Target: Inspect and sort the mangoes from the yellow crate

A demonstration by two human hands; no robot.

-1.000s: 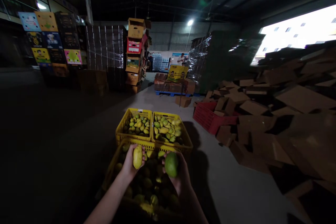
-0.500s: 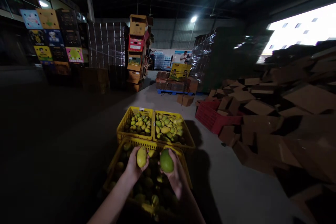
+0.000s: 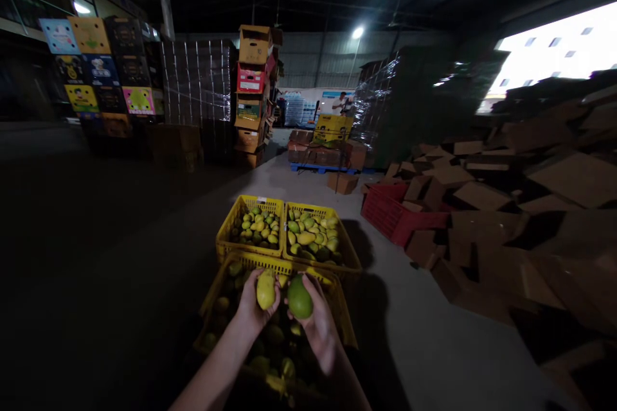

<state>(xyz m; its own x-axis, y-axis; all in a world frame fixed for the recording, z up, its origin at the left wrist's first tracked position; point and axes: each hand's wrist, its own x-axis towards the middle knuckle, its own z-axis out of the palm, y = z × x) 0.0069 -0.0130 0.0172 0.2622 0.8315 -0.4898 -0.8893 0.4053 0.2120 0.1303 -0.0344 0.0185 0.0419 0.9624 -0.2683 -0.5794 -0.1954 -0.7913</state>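
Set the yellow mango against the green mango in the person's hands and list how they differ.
The yellow mango is pale and bright; the green mango is dark.
The yellow mango looks narrower, the green mango broader and rounder.
The yellow mango sits in the left hand, the green mango in the right hand.
Both are held up over the front yellow crate.

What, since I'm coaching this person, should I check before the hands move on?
1. Left hand gripping the yellow fruit: ok, fingers curled around it.
2. Right hand gripping the green fruit: ok.
3. Held fruits apart: ok, a gap shows between them.
4. Hands over the front crate: ok.
5. Light inside that crate: not ok, much of it is in shadow.
6. Undersides of both held fruits sound: cannot tell, hidden.
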